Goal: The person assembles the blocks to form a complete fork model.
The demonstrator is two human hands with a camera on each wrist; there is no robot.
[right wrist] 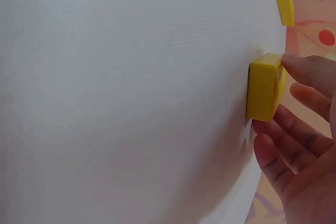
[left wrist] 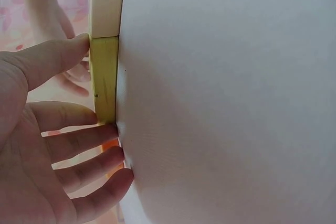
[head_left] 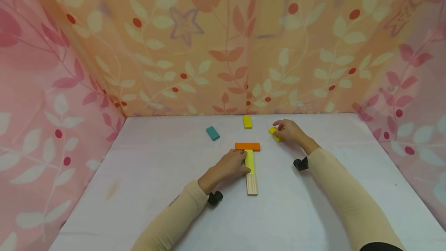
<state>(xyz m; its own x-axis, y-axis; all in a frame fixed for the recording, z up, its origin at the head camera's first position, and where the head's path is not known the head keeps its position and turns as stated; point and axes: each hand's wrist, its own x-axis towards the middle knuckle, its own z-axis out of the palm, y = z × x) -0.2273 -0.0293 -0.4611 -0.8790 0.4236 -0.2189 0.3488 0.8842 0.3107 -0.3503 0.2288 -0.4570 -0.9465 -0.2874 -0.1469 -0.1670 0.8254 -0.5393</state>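
- Blocks sit on the counter [head_left: 156,158] in the head view: the yellow block [head_left: 273,131] is toward the far right, its long axis slanting from far left to near right, pinched by the right hand [head_left: 292,132].
- Also in the head view, the pale yellow block [head_left: 249,162] points away from the person, end to end with the wooden block [head_left: 251,185]; the orange block [head_left: 247,146] lies crosswise at its far end. The left hand [head_left: 227,165] rests at its left side.
- Left wrist view: thumb and fingers are loosely spread, touching the pale yellow block without closing round it. It looks light and stiff; holding both long sides at mid-length should suit, as a careless nudge could slide it askew.
- Right wrist view: thumb and fingers are drawn in to the yellow block's own span, gripping its edges. It seems hard, light, hardly fragile, its smooth faces perhaps slightly slippery. Whether its underside touches the counter, I cannot tell.
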